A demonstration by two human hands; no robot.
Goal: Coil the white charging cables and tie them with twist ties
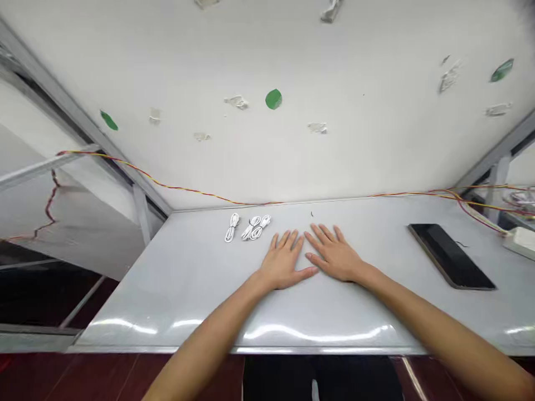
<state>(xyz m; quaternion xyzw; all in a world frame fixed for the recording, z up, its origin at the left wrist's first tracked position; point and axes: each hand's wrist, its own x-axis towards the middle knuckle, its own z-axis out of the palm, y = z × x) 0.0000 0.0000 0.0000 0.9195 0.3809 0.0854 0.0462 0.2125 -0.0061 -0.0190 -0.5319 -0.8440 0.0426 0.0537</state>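
Observation:
My left hand (285,260) and my right hand (334,254) lie flat, palms down, side by side on the grey table (188,278), fingers stretched out, thumbs nearly touching. Neither holds anything. Three coiled white cables (248,227) lie in a row just beyond and to the left of my left hand, near the back wall.
A black flat tray (450,255) lies on the table at the right. Red and yellow wires (200,193) run along the wall at the table's back edge. A white power strip (521,241) sits at far right. The white wall carries green stickers (273,99) and tape scraps.

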